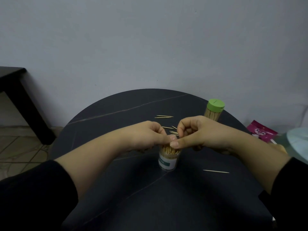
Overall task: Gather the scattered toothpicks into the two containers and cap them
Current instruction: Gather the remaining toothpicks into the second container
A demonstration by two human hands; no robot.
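A clear, uncapped toothpick container (168,160) with a white and green label stands mid-table, packed with toothpicks. My left hand (150,135) and my right hand (193,132) meet right above its mouth, thumbs and curled fingers pinching toothpicks over the opening. A second container with a green cap (214,110) stands capped at the back right. Loose toothpicks (164,116) lie behind my hands, a few more (173,130) show between my fingers, and one long toothpick (215,171) lies at the front right.
The round dark table (116,117) sits against a grey wall. A pink packet (261,132) and a pale blue object (298,144) lie at the right edge. A black table (18,90) stands on the floor at the left.
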